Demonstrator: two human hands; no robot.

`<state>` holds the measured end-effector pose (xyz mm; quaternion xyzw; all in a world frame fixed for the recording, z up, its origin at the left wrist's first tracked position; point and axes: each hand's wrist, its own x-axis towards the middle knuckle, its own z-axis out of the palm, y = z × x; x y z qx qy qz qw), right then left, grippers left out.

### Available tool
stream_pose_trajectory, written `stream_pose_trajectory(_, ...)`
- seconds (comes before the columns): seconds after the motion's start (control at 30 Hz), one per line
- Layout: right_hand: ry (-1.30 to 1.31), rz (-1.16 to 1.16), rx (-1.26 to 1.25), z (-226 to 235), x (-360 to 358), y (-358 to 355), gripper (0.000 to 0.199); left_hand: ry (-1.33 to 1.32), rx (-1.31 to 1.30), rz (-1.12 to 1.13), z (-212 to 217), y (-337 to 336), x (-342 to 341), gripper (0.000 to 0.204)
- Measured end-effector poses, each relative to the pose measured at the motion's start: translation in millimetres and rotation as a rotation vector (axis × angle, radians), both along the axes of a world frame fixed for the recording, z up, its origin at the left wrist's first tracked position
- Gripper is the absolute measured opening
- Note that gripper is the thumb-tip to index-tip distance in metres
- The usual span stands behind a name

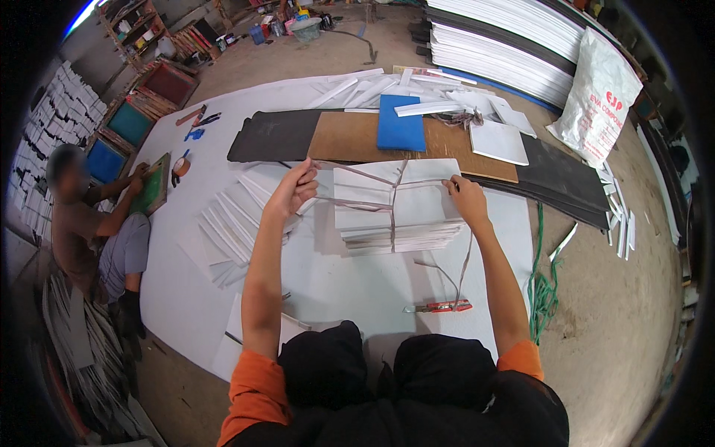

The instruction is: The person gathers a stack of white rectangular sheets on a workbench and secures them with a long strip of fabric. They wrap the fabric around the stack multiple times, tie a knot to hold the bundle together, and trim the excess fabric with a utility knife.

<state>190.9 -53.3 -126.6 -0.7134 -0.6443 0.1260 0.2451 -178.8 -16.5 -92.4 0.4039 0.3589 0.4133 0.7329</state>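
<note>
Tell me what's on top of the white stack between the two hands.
A greyish-brown tie crosses its top sheet, with strands reaching to the left hand and the right hand. The top sheet covers the faces of those below; only their edges show.

This is a workshop, shown by its grey concrete floor (618, 328), tall black-and-white sheet stack (499, 56) and cluttered brown wooden shelves (136, 31).

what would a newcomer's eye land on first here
Probably the stack of flat white rectangular sheets in the middle, wrapped in brownish cord held by the left hand and right hand. Next, the bright blue rectangular slab just beyond it, and the large white sack at upper right.
</note>
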Motion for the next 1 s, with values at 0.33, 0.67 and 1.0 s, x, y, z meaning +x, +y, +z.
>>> stream_pose_trajectory(0.33, -0.077, 0.012, 0.076, -6, 7, 2, 0.032, 1.643, 0.666, 0.658, 31, -10, -65, 0.044)
stream_pose_trajectory(0.67, -0.12, -0.013, 0.056, -7, 3, -1, 0.032, 1.488, 1.197, 0.888, -36, -11, 35, 0.03)
stream_pose_trajectory(1.0, -0.139, 0.023, 0.082, -9, -5, -1, 0.033, 1.311, 1.559, 0.412, -34, -55, 118, 0.034)
